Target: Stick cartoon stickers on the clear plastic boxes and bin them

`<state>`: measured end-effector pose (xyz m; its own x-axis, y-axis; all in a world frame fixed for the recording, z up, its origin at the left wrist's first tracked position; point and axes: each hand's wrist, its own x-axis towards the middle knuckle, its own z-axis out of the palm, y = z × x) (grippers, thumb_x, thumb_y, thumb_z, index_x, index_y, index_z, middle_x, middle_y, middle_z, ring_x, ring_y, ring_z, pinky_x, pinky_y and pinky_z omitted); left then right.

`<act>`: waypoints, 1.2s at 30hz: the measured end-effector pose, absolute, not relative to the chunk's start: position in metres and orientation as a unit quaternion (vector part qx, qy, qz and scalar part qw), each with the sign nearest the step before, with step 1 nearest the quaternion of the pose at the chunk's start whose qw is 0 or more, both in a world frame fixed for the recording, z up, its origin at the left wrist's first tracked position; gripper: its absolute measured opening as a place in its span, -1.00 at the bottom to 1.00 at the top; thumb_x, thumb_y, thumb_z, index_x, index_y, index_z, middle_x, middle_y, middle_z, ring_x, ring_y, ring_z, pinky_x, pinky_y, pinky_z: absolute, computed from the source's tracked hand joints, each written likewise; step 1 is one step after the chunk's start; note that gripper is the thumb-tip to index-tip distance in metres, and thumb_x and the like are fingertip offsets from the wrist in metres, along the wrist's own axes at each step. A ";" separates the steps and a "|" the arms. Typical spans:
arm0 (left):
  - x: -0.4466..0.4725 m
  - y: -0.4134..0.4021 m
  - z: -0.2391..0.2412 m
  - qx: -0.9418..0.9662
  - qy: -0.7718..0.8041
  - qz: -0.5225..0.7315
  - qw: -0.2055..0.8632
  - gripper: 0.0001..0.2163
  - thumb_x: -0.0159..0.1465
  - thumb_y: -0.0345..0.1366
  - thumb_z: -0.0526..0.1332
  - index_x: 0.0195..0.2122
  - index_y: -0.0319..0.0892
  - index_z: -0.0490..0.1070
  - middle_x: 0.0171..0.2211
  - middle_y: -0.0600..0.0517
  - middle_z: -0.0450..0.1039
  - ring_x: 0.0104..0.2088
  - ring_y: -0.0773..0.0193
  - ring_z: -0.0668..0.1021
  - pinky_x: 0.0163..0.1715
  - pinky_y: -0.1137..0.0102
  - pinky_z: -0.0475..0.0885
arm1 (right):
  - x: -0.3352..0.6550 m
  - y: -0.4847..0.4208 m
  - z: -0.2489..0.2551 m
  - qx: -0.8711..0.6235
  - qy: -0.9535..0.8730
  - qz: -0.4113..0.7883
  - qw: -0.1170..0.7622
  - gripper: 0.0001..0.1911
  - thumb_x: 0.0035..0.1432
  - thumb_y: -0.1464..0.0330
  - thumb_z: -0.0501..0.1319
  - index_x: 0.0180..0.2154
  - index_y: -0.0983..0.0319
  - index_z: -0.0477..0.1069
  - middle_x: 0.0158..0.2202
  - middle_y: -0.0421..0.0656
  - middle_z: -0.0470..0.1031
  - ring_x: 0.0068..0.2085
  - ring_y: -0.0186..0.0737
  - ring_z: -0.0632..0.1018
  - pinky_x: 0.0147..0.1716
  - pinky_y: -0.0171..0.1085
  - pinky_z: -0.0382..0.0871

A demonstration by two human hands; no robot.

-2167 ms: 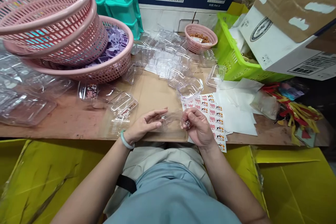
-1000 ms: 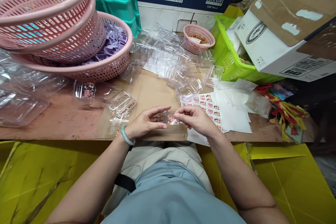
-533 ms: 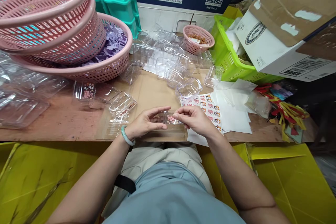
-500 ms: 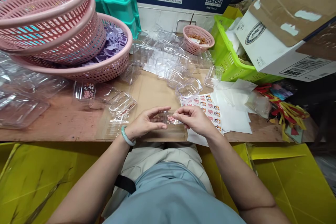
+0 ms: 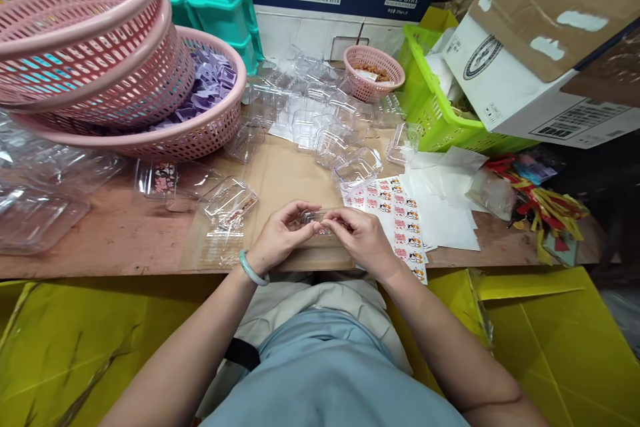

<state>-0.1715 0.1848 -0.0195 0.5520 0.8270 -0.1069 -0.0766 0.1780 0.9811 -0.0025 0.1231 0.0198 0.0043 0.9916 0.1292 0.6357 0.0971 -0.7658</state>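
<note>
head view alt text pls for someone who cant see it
Seen from above, a person's left hand and right hand pinch a small clear plastic box at the near edge of a wooden table. A sticker sheet lies beside the right hand; more clear boxes, pink baskets and a green basket sit behind.

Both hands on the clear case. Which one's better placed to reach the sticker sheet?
Right, likely. The right hand sits against the sticker sheet at its left edge; the left hand is beyond the clear case and would have to cross it.
</note>
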 end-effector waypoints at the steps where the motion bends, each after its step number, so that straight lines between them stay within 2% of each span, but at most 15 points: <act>1: -0.172 0.185 -0.020 0.553 0.340 0.328 0.687 -0.63 0.10 -0.17 0.39 -0.13 -0.25 0.44 -0.15 -0.11 0.56 -0.15 0.18 0.58 -0.10 0.28 0.51 | -0.002 0.123 0.018 -0.615 -0.659 0.258 0.347 -0.87 0.25 0.35 0.16 -0.33 0.19 0.47 -0.35 -0.15 0.56 -0.32 -0.24 0.53 -0.27 -0.30 0.33; 8: -0.172 0.185 -0.024 0.551 0.328 0.335 0.690 -0.64 0.12 -0.20 0.37 -0.11 -0.25 0.43 -0.13 -0.11 0.56 -0.13 0.19 0.58 -0.10 0.30 0.50 | -0.003 0.123 0.017 -0.588 -0.687 0.233 0.357 -0.85 0.30 0.37 0.12 -0.31 0.20 0.44 -0.34 -0.14 0.55 -0.31 -0.25 0.54 -0.26 -0.31 0.35; 14: -0.174 0.186 -0.027 0.555 0.325 0.335 0.688 -0.65 0.13 -0.22 0.37 -0.09 -0.24 0.42 -0.15 -0.08 0.56 -0.15 0.23 0.58 -0.10 0.31 0.49 | -0.004 0.122 0.019 -0.561 -0.756 0.155 0.301 -0.76 0.36 0.38 0.00 -0.27 0.22 0.43 -0.27 -0.06 0.56 -0.25 -0.20 0.55 -0.22 -0.27 0.37; 18: -0.174 0.187 -0.028 0.559 0.329 0.336 0.683 -0.66 0.14 -0.20 0.36 -0.10 -0.23 0.42 -0.17 -0.08 0.56 -0.14 0.21 0.57 -0.12 0.31 0.50 | -0.004 0.125 0.018 -0.570 -0.755 0.144 0.292 -0.76 0.35 0.37 0.01 -0.26 0.22 0.43 -0.31 -0.07 0.56 -0.29 -0.20 0.54 -0.25 -0.27 0.36; 23: -0.173 0.186 -0.027 0.558 0.331 0.345 0.678 -0.67 0.13 -0.19 0.36 -0.13 -0.22 0.41 -0.17 -0.07 0.56 -0.13 0.20 0.57 -0.12 0.31 0.49 | -0.001 0.128 0.015 -0.607 -0.659 0.264 0.356 -0.86 0.27 0.31 0.15 -0.26 0.20 0.46 -0.41 -0.18 0.49 -0.39 -0.29 0.48 -0.34 -0.33 0.32; 24: -0.173 0.185 -0.027 0.559 0.333 0.346 0.676 -0.67 0.14 -0.19 0.35 -0.13 -0.22 0.41 -0.17 -0.07 0.55 -0.14 0.21 0.57 -0.12 0.32 0.48 | 0.001 0.128 0.015 -0.615 -0.631 0.298 0.367 -0.84 0.24 0.28 0.19 -0.20 0.19 0.46 -0.44 -0.22 0.46 -0.44 -0.32 0.45 -0.38 -0.34 0.30; 27: -0.173 0.185 -0.026 0.561 0.340 0.349 0.669 -0.67 0.14 -0.18 0.35 -0.13 -0.22 0.41 -0.15 -0.07 0.55 -0.16 0.23 0.56 -0.15 0.33 0.48 | 0.009 0.123 0.014 -0.625 -0.559 0.368 0.402 -0.62 0.19 0.21 0.24 0.02 0.18 0.38 -0.46 -0.29 0.34 -0.49 -0.38 0.35 -0.45 -0.37 0.26; 29: -0.172 0.185 -0.026 0.561 0.346 0.350 0.666 -0.67 0.13 -0.18 0.36 -0.14 -0.22 0.42 -0.16 -0.07 0.55 -0.17 0.23 0.56 -0.16 0.34 0.48 | 0.012 0.119 0.015 -0.623 -0.516 0.404 0.428 -0.64 0.19 0.17 0.22 -0.03 0.19 0.38 -0.46 -0.29 0.31 -0.48 -0.39 0.35 -0.45 -0.37 0.27; 32: -0.171 0.185 -0.025 0.559 0.354 0.348 0.664 -0.67 0.11 -0.16 0.37 -0.16 -0.21 0.42 -0.19 -0.07 0.55 -0.18 0.21 0.56 -0.18 0.33 0.48 | 0.012 0.116 0.016 -0.619 -0.457 0.451 0.452 -0.68 0.14 0.11 0.25 -0.23 0.22 0.42 -0.48 -0.27 0.32 -0.48 -0.37 0.36 -0.48 -0.36 0.29; 36: -0.170 0.185 -0.024 0.555 0.351 0.349 0.668 -0.66 0.11 -0.16 0.37 -0.16 -0.21 0.42 -0.20 -0.06 0.56 -0.19 0.22 0.56 -0.16 0.32 0.48 | 0.008 0.115 0.017 -0.622 -0.459 0.425 0.470 -0.72 0.09 0.16 0.30 -0.27 0.23 0.42 -0.43 -0.21 0.41 -0.41 -0.32 0.43 -0.40 -0.34 0.35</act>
